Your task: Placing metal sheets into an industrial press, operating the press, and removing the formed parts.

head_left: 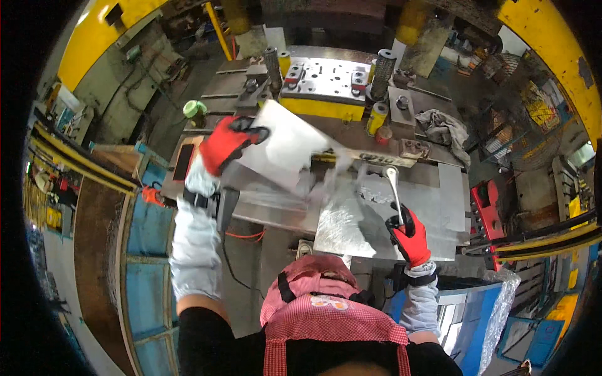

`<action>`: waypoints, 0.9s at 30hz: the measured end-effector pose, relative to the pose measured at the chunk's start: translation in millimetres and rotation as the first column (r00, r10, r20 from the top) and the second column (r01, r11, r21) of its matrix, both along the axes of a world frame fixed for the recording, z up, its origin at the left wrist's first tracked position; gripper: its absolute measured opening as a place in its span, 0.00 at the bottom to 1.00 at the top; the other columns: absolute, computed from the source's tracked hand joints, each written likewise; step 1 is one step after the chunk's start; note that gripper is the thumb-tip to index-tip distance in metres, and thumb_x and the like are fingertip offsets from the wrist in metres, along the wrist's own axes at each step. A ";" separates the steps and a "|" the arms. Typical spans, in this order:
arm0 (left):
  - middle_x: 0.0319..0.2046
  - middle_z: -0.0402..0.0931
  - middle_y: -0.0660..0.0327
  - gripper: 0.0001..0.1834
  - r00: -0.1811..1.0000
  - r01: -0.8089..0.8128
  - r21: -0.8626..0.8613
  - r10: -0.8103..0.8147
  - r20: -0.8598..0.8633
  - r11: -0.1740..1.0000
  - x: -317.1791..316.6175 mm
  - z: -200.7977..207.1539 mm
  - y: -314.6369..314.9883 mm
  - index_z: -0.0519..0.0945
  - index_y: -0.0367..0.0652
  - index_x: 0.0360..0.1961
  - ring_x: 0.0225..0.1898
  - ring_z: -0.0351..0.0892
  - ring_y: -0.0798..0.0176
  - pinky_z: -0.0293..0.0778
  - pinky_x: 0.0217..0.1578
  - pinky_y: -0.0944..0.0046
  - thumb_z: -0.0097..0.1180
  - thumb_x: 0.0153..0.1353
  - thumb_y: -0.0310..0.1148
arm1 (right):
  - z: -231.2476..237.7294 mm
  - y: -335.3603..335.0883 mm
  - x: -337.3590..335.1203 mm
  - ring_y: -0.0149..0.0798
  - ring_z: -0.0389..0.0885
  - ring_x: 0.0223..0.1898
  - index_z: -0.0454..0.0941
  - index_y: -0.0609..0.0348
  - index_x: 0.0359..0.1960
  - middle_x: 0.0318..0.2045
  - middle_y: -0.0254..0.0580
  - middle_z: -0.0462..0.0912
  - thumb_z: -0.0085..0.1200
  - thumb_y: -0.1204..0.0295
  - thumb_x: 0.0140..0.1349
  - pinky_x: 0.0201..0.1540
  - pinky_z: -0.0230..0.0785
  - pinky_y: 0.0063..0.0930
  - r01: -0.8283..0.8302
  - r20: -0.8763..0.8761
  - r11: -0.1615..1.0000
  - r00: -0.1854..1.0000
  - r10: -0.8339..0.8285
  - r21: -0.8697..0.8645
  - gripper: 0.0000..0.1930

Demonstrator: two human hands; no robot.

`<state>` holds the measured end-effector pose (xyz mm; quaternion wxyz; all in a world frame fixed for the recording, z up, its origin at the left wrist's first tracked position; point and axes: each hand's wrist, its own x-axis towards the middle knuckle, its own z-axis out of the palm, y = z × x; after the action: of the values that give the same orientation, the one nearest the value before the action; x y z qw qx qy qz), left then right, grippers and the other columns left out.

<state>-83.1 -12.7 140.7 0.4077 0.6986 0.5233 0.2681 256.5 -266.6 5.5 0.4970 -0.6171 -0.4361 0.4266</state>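
Motion blur obscures the lower right end of the metal sheet (pixel 285 141), and your left hand's (pixel 229 143) underside grip is hidden. The press bed (pixel 348 131) bears a yellow-fronted die (pixel 326 78), with flat sheets (pixel 420 213) nearer you. Your left fingers clamp the sheet's upper left edge; your right hand (pixel 411 239) encloses a silver round-headed tool's (pixel 394 188) lower shaft.

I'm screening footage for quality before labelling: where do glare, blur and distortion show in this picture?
In the head view, glare whitens parts of the raised metal sheet and the drilled plate; blur smears the sheet's lower right edge; the yellow frame bows near the fisheye rim, and the corners are black.
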 end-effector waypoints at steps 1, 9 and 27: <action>0.18 0.72 0.68 0.18 0.998 0.048 -0.031 -0.049 -0.042 0.998 8.2 8.6 -6.1 0.79 0.45 0.37 0.15 0.64 0.76 0.61 0.16 0.73 0.63 0.43 0.39 | 19.7 2.1 -6.5 0.27 0.73 0.19 0.66 0.57 0.53 0.27 0.38 0.78 0.56 0.75 0.48 0.22 0.65 0.20 -0.007 0.003 1.000 1.000 0.008 -0.009 0.27; 0.30 0.78 0.63 0.16 0.817 0.532 -0.259 -0.569 -0.093 0.806 67.0 -11.4 0.9 0.77 0.40 0.40 0.31 0.75 0.71 0.71 0.30 0.71 0.58 0.47 0.31 | 38.0 14.2 -38.0 0.31 0.72 0.26 0.61 0.55 0.58 0.36 0.40 0.74 0.58 0.73 0.45 0.31 0.66 0.23 -0.433 0.312 0.893 0.871 0.380 0.122 0.34; 0.55 0.63 0.54 0.31 0.291 0.671 -0.251 0.063 0.955 0.698 85.4 -134.6 -62.0 0.56 0.40 0.60 0.49 0.71 0.52 0.66 0.52 0.56 0.32 0.64 0.51 | 47.8 186.9 -37.1 0.22 0.67 0.15 0.70 0.53 0.40 0.20 0.27 0.72 0.52 0.68 0.56 0.15 0.59 0.15 -0.195 -0.522 0.970 0.818 0.242 0.143 0.11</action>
<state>2.2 -74.7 6.2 0.8763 0.3369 0.0993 0.3297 219.4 -79.7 53.3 0.5718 -0.3980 -0.3653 0.6174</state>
